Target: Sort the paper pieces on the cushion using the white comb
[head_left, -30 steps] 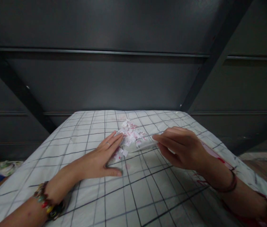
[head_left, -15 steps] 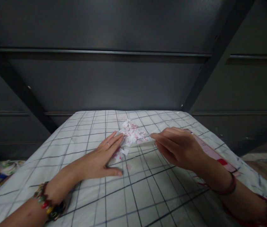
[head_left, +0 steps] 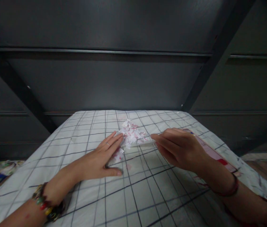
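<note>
A small heap of torn white paper scraps with pink-red marks [head_left: 132, 132] lies on the checked cloth. My left hand [head_left: 107, 154] rests palm down at the heap's left side, fingers stretched out and thumb apart. More scraps [head_left: 117, 156] show between its thumb and fingers. Right of the heap, my right hand [head_left: 176, 148] pinches the end of a thin whitish strip [head_left: 145, 144]. That strip runs left along the near edge of the scraps; its material is unclear.
White cloth with dark grid lines [head_left: 88, 201] covers the surface. A pink-screened phone [head_left: 211, 149] lies beyond my right wrist, partly hidden. Dark grey panels [head_left: 109, 82] rise behind the far edge. Cluttered items [head_left: 8, 167] sit low at the left.
A white scrap near my left fingers has shifted slightly left, toward the hand. Both hands stay almost in the same place.
</note>
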Tool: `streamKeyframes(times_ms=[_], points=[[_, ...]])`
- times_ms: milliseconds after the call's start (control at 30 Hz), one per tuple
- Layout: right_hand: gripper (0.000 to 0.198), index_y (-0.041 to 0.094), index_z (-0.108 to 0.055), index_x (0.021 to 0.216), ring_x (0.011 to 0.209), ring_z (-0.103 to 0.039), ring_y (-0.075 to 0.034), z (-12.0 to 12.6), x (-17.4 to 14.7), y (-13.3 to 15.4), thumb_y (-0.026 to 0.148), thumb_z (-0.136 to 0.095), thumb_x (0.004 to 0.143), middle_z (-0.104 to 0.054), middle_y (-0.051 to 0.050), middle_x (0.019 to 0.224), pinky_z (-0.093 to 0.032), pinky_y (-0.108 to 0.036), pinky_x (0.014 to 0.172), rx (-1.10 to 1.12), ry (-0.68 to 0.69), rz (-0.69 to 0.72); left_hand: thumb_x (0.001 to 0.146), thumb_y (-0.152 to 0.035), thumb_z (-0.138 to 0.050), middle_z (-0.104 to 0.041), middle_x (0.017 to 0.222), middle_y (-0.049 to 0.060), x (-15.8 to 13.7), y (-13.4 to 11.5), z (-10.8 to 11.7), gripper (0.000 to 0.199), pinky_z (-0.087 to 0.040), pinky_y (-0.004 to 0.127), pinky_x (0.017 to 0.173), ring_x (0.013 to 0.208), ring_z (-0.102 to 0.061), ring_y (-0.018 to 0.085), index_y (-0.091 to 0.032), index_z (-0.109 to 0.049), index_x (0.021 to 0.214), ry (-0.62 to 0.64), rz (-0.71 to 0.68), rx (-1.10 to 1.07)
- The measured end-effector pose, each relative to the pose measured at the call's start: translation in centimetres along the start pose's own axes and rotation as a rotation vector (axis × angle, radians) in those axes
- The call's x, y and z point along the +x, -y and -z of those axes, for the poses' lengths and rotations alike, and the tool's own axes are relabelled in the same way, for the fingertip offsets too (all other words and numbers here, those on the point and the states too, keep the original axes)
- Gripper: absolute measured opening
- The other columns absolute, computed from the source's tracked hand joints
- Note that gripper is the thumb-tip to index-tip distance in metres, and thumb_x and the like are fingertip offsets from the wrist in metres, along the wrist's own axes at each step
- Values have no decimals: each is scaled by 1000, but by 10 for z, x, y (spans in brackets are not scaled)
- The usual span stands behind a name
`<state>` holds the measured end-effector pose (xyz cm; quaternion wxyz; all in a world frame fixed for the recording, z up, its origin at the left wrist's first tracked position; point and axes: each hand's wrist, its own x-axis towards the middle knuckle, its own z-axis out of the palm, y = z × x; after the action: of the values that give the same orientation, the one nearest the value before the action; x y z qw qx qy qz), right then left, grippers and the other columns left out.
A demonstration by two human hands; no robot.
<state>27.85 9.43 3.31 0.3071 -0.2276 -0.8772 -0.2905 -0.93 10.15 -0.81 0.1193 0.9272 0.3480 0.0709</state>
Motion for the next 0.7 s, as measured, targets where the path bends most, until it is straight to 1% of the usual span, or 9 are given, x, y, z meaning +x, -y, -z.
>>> streamKeyframes(times_ms=[167,367,533,700], points=[[14,14,-53,98,54,-42,-11,0,-1,-1,13,-42,91,-54,2,60,-33,-26,50,-30,-4,-11,88,-65,-48,2,157,13,-1,1,0,95,-10,53,112,140,7,35,-23,11,150,-11,-12,12],[14,15,-53,98,56,-48,-11,9,2,6,9,-46,88,-59,1,62,-41,-26,52,61,-38,48,87,-66,-49,1,156,14,-2,-1,1,96,-10,53,112,140,6,37,-22,8,150,-15,-3,-7],[16,15,-55,96,57,-52,-11,15,3,9,6,-48,85,-61,1,62,-46,-26,55,103,-116,40,87,-65,-49,2,156,14,-2,-2,2,96,-11,53,112,140,6,36,-23,9,150,-6,2,-5],[14,14,-56,97,60,-55,-12,13,4,11,10,-47,87,-64,-1,66,-49,-27,59,139,-71,75,84,-68,-52,3,157,13,-2,-1,2,101,-10,53,112,140,7,36,-24,10,150,-1,0,-10]])
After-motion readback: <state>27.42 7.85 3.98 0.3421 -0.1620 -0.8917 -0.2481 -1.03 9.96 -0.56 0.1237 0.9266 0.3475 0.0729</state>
